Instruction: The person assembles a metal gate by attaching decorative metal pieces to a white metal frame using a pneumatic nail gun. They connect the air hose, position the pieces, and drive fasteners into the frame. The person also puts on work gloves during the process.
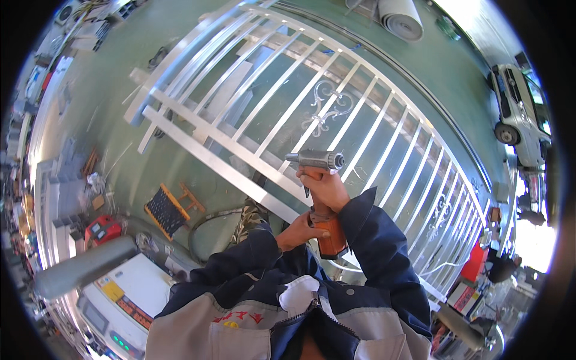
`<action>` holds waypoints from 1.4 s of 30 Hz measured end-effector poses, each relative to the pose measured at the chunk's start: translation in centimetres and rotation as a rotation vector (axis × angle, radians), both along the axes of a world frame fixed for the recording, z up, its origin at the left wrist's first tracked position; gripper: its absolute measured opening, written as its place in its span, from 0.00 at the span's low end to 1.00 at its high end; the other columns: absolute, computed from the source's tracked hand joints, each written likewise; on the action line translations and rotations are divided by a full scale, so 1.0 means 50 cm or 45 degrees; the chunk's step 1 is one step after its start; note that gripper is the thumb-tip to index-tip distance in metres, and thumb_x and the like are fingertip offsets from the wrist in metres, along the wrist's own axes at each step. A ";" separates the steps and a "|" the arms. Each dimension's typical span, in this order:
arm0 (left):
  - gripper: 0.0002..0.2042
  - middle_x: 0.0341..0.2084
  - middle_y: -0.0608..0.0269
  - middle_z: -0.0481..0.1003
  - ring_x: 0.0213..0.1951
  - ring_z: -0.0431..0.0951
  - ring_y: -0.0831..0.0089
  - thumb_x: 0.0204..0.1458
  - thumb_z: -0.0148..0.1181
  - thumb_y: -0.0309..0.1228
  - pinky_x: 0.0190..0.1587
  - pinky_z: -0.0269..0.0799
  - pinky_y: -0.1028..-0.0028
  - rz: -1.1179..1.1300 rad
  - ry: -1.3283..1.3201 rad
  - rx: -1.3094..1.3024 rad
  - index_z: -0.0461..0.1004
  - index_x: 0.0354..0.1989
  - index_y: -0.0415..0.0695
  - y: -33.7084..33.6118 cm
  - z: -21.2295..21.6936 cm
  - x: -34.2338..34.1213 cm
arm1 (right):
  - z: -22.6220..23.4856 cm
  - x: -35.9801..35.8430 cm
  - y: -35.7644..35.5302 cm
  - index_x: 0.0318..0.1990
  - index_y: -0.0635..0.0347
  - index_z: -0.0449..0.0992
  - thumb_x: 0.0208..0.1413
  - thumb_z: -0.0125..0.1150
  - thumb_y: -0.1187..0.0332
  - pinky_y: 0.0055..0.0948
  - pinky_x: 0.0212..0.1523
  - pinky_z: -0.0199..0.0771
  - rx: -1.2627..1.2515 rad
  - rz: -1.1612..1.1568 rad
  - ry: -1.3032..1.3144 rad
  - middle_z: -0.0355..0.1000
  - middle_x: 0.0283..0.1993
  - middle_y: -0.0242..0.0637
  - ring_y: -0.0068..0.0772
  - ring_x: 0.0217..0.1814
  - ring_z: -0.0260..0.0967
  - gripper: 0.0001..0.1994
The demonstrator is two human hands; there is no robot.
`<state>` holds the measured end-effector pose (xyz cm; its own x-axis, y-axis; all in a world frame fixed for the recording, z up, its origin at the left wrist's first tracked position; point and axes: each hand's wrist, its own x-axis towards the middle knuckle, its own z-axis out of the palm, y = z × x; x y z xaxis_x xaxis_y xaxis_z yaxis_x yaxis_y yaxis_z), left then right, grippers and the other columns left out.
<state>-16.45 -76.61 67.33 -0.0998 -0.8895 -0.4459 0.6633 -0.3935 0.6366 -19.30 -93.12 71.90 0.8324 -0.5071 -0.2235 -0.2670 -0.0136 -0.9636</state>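
One cordless pistol-grip power tool is held over the white railing, right hand clamped high, left hand clasped lower, apparently sharing its weight.

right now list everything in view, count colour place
power tool: 1, grey-orange, centre
railing: 1, silver, across centre
scrolls: 2, silver, on railing
stand: 1, yellow-black, left
boxy machine: 1, red, left
cylinder: 1, grey, lower left
cabinet: 1, white, lower left
roll: 1, grey, top
vehicle: 1, white, right
clutter: uncountable, mixed, left edge
jacket: 1, dark blue and grey, bottom
right hand: 1, bare, around tool's grip
left hand: 1, bare, around tool's base
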 end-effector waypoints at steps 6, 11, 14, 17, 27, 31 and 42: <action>0.36 0.55 0.60 0.75 0.57 0.74 0.72 0.45 0.76 0.25 0.63 0.67 0.67 -0.135 0.177 -0.054 0.63 0.63 0.38 -0.081 -0.070 0.086 | -0.015 0.065 -0.064 0.49 0.63 0.77 0.62 0.61 0.69 0.27 0.46 0.73 0.083 -0.125 0.255 0.76 0.42 0.30 0.22 0.42 0.70 0.11; 0.38 0.55 0.61 0.75 0.58 0.74 0.72 0.43 0.76 0.23 0.64 0.66 0.67 -0.219 0.391 -0.042 0.63 0.64 0.39 -0.134 -0.089 0.156 | -0.034 0.116 -0.097 0.48 0.63 0.75 0.58 0.61 0.69 0.30 0.42 0.74 0.140 -0.228 0.388 0.74 0.36 0.32 0.24 0.38 0.69 0.12; 0.38 0.56 0.62 0.74 0.59 0.73 0.72 0.43 0.76 0.24 0.65 0.65 0.66 -0.299 0.421 -0.097 0.62 0.64 0.40 -0.161 -0.131 0.168 | -0.086 0.125 -0.121 0.48 0.64 0.76 0.54 0.60 0.72 0.30 0.43 0.74 0.161 -0.276 0.521 0.75 0.38 0.31 0.26 0.39 0.71 0.14; 0.39 0.57 0.61 0.73 0.60 0.71 0.71 0.44 0.77 0.27 0.65 0.64 0.66 -0.266 0.427 -0.089 0.61 0.65 0.40 -0.183 -0.182 0.179 | -0.119 0.153 -0.148 0.49 0.64 0.76 0.53 0.61 0.74 0.30 0.45 0.75 0.170 -0.333 0.525 0.76 0.39 0.32 0.27 0.42 0.74 0.15; 0.22 0.43 0.47 0.78 0.48 0.78 0.51 0.60 0.59 0.49 0.50 0.73 0.63 -0.306 -0.703 0.141 0.72 0.52 0.44 -0.295 -0.414 0.316 | -0.305 0.096 -0.294 0.60 0.61 0.70 0.56 0.54 0.78 0.29 0.48 0.77 0.232 -0.534 0.567 0.74 0.54 0.39 0.32 0.54 0.76 0.22; 0.25 0.43 0.46 0.79 0.49 0.78 0.50 0.61 0.56 0.47 0.53 0.72 0.59 0.260 -1.095 0.321 0.71 0.57 0.38 -0.357 -0.536 0.344 | -0.374 0.100 -0.339 0.61 0.60 0.69 0.55 0.55 0.78 0.29 0.47 0.77 0.273 -0.502 0.599 0.74 0.54 0.38 0.31 0.53 0.77 0.24; 0.26 0.46 0.47 0.79 0.49 0.79 0.51 0.60 0.56 0.47 0.54 0.72 0.59 0.152 -1.179 0.548 0.73 0.59 0.39 -0.526 -0.639 0.363 | -0.409 0.127 -0.380 0.60 0.62 0.68 0.55 0.54 0.79 0.27 0.45 0.76 0.363 -0.497 0.664 0.74 0.54 0.38 0.30 0.52 0.77 0.23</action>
